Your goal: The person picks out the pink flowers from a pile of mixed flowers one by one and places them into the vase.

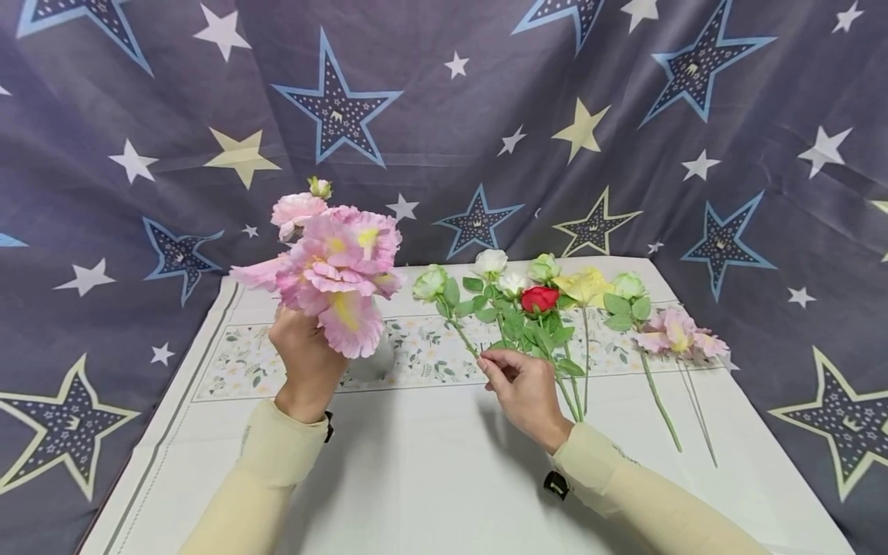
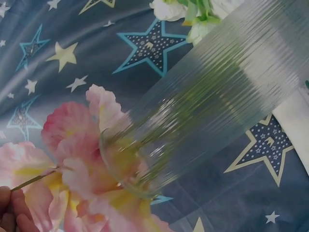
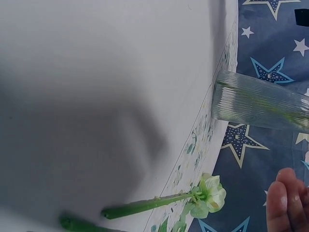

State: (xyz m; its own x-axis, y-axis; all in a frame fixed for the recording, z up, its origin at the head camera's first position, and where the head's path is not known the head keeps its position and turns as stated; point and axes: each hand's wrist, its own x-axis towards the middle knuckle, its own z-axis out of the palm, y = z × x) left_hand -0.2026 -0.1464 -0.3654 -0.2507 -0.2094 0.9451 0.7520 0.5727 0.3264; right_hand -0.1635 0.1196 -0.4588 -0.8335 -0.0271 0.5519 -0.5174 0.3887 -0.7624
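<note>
My left hand (image 1: 310, 354) grips the stem of a pink-and-yellow ruffled flower (image 1: 340, 270) on the left of the head view. Behind these blossoms a ribbed clear glass vase (image 1: 372, 362) is mostly hidden. The left wrist view shows the vase (image 2: 203, 96) with green stems inside and pink petals (image 2: 82, 164) around its near end. A thin stem runs to my left fingers (image 2: 6, 208) there. Farther right, my right hand (image 1: 530, 393) pinches the stem of a pale green rose (image 1: 430, 283). Its fingers (image 3: 285, 198) show at the right wrist view's edge, where the pinch is hidden.
White roses (image 1: 491, 263), a red rose (image 1: 539, 298), a yellow flower (image 1: 585, 287), another green rose (image 1: 628, 285) and a pink flower (image 1: 680, 335) lie to the right. They rest over a floral strip (image 1: 243, 366) on a white table (image 1: 430, 478). A star-patterned curtain (image 1: 416, 116) hangs behind.
</note>
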